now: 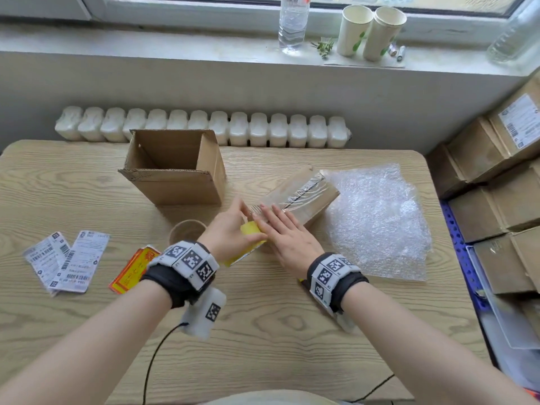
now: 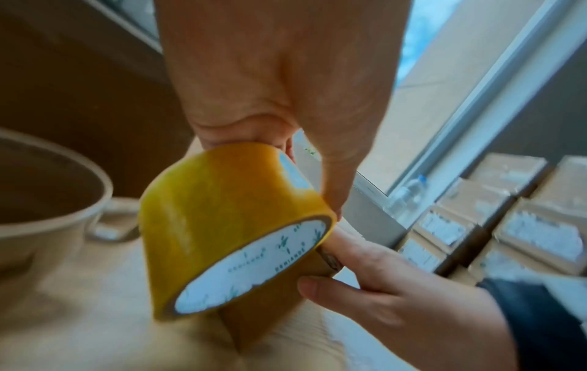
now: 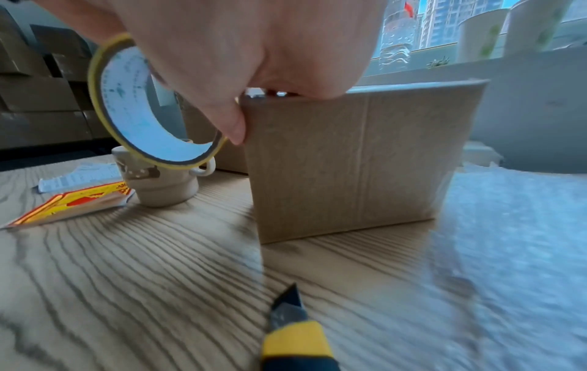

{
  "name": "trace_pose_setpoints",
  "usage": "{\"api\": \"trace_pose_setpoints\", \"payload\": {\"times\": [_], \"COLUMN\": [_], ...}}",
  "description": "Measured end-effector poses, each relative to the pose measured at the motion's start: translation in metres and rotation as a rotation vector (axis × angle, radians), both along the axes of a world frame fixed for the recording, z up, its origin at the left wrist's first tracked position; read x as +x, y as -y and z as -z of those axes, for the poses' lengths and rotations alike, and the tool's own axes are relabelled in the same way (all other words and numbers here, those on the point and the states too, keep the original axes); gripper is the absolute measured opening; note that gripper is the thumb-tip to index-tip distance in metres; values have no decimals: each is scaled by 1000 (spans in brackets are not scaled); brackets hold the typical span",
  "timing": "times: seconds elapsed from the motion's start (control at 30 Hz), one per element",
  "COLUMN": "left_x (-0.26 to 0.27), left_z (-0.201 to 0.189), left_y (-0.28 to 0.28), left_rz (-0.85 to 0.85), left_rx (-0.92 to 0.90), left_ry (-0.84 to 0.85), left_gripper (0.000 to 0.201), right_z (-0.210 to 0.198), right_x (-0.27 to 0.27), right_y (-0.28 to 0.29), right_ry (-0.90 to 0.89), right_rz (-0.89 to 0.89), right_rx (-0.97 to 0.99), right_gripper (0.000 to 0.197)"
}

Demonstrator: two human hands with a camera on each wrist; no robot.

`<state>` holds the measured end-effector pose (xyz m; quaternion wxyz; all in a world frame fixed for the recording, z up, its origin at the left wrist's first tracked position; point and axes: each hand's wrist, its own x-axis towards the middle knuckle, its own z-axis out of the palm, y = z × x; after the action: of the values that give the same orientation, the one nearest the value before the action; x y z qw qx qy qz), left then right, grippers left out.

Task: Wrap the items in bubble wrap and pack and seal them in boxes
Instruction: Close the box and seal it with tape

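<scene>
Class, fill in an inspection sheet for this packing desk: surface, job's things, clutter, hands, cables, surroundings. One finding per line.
Surface: wood-grain table.
Job's things: taped box beside bubble wrap; open box upright; mug unwrapped; utility knife lying near the taped box.
Clutter: shipping labels, red-yellow packet.
Hands: left hand has a grip on the yellow tape roll; right hand presses flat on the taped box.
Cables: black cable from the left wrist.
Surroundings: radiator, stacked boxes, paper cups, bottle.

Right hand flat on closed cardboard box, tape roll alongside, mug, utility knife on table
</scene>
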<state>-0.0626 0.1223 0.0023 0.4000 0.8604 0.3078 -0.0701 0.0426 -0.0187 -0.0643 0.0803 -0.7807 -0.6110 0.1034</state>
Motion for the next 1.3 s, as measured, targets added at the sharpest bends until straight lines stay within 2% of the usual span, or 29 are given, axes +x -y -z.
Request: {"api": "trace_pose_setpoints", "payload": {"times": [0.17, 0.23, 0.33, 0.37, 0.53, 0.67, 0.87, 1.0, 1.1, 1.17, 1.3], "left_x": [-17, -20, -23, -25, -38, -37, -38, -39, -38, -38, -41], "left_z": [14, 17, 32, 38, 59, 65, 65, 65, 66, 68, 71], "left_y": [22, 31, 44, 47, 52, 56, 51, 48, 48, 46, 42], "left_rz": [-205, -257, -289, -300, -308, -303, -316, -292, -284, -265, -245], "left_rx": [-383, -477, -459, -450, -288, -320, -357, -369, -457, -491, -473], "left_ry": [90, 125, 137, 139, 137, 185, 163, 152, 168, 161, 161], "left_gripper": [41, 37, 37, 36, 20, 11, 12, 11, 13, 12, 12], "right_z": [-5, -5, -4, -5, -9, -14, -24, -14, -3, 9, 30], "right_x": [11, 15, 21, 23, 24, 22, 12, 1, -9, -15, -25], "right_y": [26, 33, 36, 36, 32, 32, 54, 80, 95, 103, 109], "right_ry": [22, 35, 39, 42, 68, 14, -45, -8, -88, -124, -162], "right_rz": [-72, -84, -105, -116, -122, -104, 157, 364, 472, 527, 603], "right_rx": [-37, -55, -142, -159, -182, -134, 69, 182, -67, -249, -445], "right_gripper": [75, 81, 99, 100, 80, 76, 78, 49, 40, 46, 55]}}
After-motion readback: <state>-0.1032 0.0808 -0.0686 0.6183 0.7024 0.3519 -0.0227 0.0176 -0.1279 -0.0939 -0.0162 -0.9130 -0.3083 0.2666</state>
